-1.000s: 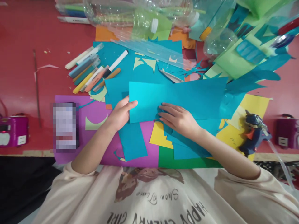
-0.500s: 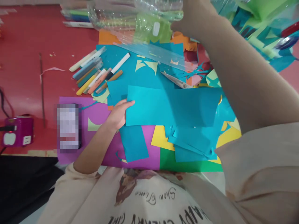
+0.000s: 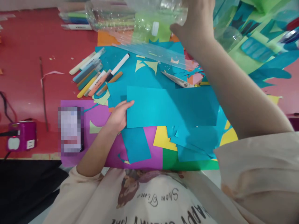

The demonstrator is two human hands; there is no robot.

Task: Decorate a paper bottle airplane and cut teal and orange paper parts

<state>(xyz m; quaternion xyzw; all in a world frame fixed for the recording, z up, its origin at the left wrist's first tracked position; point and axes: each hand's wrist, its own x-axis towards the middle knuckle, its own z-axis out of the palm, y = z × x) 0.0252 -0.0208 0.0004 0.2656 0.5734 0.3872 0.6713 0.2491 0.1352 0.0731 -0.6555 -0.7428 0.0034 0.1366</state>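
Left grip [image 3: 119,115] holds blue paper [image 3: 149,107] by its edge.

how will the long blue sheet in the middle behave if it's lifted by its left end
The long blue sheet is probably light, since it looks paper-thin. Its right end may sag, as the left grip holds it only at the left edge.

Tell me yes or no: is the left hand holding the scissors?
No, the left hand holds one end of a blue sheet, and the scissors lie beyond that sheet.
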